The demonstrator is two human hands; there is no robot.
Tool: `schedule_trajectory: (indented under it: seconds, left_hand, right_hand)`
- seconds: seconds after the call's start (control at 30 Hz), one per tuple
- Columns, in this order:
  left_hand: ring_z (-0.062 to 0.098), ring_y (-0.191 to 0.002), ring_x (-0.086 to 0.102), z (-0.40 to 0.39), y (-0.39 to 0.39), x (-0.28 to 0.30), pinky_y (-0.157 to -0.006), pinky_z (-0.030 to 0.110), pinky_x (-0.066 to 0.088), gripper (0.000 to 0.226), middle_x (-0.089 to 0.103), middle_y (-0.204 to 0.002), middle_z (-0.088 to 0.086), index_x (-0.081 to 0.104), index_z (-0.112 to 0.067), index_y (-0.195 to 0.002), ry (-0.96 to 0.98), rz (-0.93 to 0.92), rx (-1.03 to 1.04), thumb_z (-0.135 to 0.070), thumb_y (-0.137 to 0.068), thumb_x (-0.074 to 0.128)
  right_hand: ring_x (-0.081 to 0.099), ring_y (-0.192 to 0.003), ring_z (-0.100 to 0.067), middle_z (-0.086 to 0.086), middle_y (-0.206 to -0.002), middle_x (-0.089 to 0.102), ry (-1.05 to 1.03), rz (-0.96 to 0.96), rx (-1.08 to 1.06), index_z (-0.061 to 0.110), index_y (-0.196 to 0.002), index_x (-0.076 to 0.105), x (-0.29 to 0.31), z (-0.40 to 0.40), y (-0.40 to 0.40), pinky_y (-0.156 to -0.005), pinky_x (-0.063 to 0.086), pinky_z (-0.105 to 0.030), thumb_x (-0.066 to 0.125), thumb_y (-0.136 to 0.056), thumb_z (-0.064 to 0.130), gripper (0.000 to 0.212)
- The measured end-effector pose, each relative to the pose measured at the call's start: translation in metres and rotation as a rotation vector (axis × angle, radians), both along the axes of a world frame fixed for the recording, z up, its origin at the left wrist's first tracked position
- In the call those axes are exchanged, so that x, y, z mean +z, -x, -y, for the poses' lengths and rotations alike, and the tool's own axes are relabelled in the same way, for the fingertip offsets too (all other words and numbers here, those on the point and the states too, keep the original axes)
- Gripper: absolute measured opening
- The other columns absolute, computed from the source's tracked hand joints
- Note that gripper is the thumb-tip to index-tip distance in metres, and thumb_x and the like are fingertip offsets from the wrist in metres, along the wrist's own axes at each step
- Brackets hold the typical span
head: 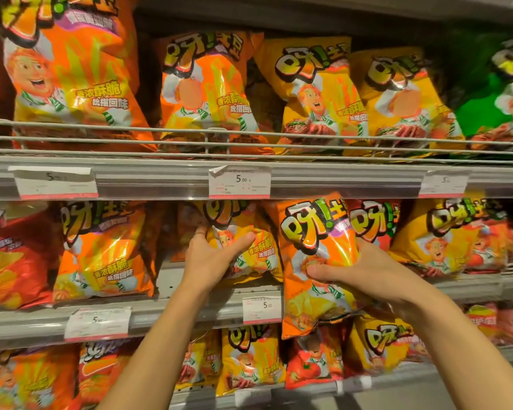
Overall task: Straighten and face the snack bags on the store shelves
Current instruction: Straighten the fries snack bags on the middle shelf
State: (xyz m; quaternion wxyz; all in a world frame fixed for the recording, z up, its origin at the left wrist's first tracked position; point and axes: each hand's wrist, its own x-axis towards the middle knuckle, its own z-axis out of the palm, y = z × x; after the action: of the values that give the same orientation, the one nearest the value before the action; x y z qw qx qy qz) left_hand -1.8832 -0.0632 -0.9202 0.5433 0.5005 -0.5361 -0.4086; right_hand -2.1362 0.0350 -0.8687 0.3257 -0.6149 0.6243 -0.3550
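- The right hand grips an orange snack bag at its middle, thumb across the front and fingers curled behind — the bag hangs forward of the middle shelf, probably so it can be set back squarely.
- At nine o'clock of it, the left hand spreads round a yellow-orange bag lying tilted on that shelf, thumb and fingers clasping its face — likely steadying it.
- Both bags are glossy, crinkled foil, puffed like pillows.
- At twelve o'clock, a price tag sits on the upper shelf rail.
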Motion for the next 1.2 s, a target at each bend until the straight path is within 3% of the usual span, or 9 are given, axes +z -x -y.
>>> schedule_trajectory:
  seconds: [0.13,0.23,0.47,0.6,0.7,0.83,1.0,1.13,1.2]
  left_hand:
    - [0.014,-0.103,0.068,-0.004,0.022,-0.005,-0.096,0.043,0.055,0.082,0.072,-0.112,-0.006,0.058,-0.023,-0.124,0.002,0.003,0.001,-0.054,-0.057,0.091]
    - [0.013,-0.105,0.067,-0.005,0.032,-0.008,-0.096,0.042,0.055,0.083,0.070,-0.114,-0.007,0.056,-0.023,-0.127,0.004,0.024,0.005,-0.054,-0.059,0.090]
    - [0.018,-0.105,0.063,-0.004,0.047,-0.009,-0.090,0.041,0.055,0.079,0.065,-0.113,0.001,0.054,-0.016,-0.116,-0.067,0.087,0.053,-0.058,-0.059,0.088]
    - [0.015,-0.096,0.060,-0.011,0.063,-0.010,-0.066,0.027,0.046,0.063,0.061,-0.106,0.000,0.047,-0.016,-0.107,-0.022,0.170,0.025,-0.042,-0.068,0.088]
    - [0.014,-0.089,0.059,-0.010,0.076,-0.013,-0.058,0.021,0.039,0.049,0.060,-0.099,-0.002,0.046,-0.016,-0.102,0.018,0.187,0.006,-0.029,-0.075,0.084]
    - [0.028,-0.109,0.055,-0.009,0.086,-0.014,-0.083,0.040,0.048,0.035,0.051,-0.119,0.014,0.045,-0.006,-0.109,0.024,0.323,-0.015,-0.024,-0.091,0.069]
    - [0.034,-0.112,0.052,-0.019,0.060,-0.021,-0.090,0.051,0.047,0.038,0.049,-0.119,0.015,0.044,-0.007,-0.110,0.065,0.544,-0.101,-0.029,-0.090,0.067]
    - [0.028,-0.121,0.047,-0.031,0.018,-0.032,-0.097,0.045,0.044,0.060,0.050,-0.128,0.007,0.045,-0.014,-0.136,0.153,0.809,-0.035,-0.049,-0.090,0.060]
    - [0.025,-0.122,0.046,-0.038,-0.006,-0.036,-0.099,0.040,0.042,0.060,0.049,-0.131,0.005,0.044,-0.016,-0.141,0.272,1.012,0.038,-0.053,-0.094,0.050]
  right_hand:
    - [0.070,-0.077,0.007,0.022,-0.086,0.076,0.051,0.031,-0.029,0.034,-0.100,0.068,-0.004,-0.010,0.009,-0.056,0.049,-0.008,0.091,-0.066,0.045,0.042]
    - [0.072,-0.081,0.004,0.020,-0.091,0.077,0.068,0.067,-0.061,0.035,-0.105,0.069,-0.010,-0.018,0.011,-0.068,0.053,-0.019,0.091,-0.062,0.052,0.051]
    - [0.073,-0.091,0.003,0.021,-0.102,0.077,0.042,0.200,-0.064,0.039,-0.120,0.063,-0.020,-0.035,0.008,-0.079,0.054,-0.024,0.090,-0.056,0.059,0.072]
    - [0.073,-0.099,-0.003,0.017,-0.108,0.077,0.023,0.215,-0.006,0.039,-0.123,0.062,-0.017,-0.048,0.006,-0.087,0.055,-0.029,0.090,-0.064,0.047,0.066]
    - [0.073,-0.099,-0.003,0.017,-0.107,0.077,0.014,0.199,0.003,0.040,-0.121,0.063,-0.016,-0.054,0.003,-0.091,0.055,-0.031,0.089,-0.064,0.047,0.064]
    - [0.073,-0.097,0.001,0.021,-0.105,0.076,0.037,0.162,-0.012,0.039,-0.121,0.061,-0.016,-0.055,-0.007,-0.084,0.055,-0.021,0.090,-0.066,0.046,0.063]
    - [0.072,-0.103,-0.004,0.018,-0.110,0.076,0.056,0.118,-0.017,0.039,-0.124,0.060,-0.016,-0.048,-0.025,-0.097,0.055,-0.038,0.092,-0.062,0.055,0.071]
    - [0.072,-0.097,0.002,0.022,-0.106,0.076,0.049,0.109,0.024,0.041,-0.118,0.060,-0.020,-0.040,-0.044,-0.089,0.055,-0.026,0.091,-0.058,0.058,0.070]
    - [0.071,-0.100,0.000,0.021,-0.107,0.076,0.035,0.093,0.027,0.039,-0.121,0.058,-0.023,-0.034,-0.056,-0.093,0.055,-0.031,0.091,-0.049,0.065,0.082]
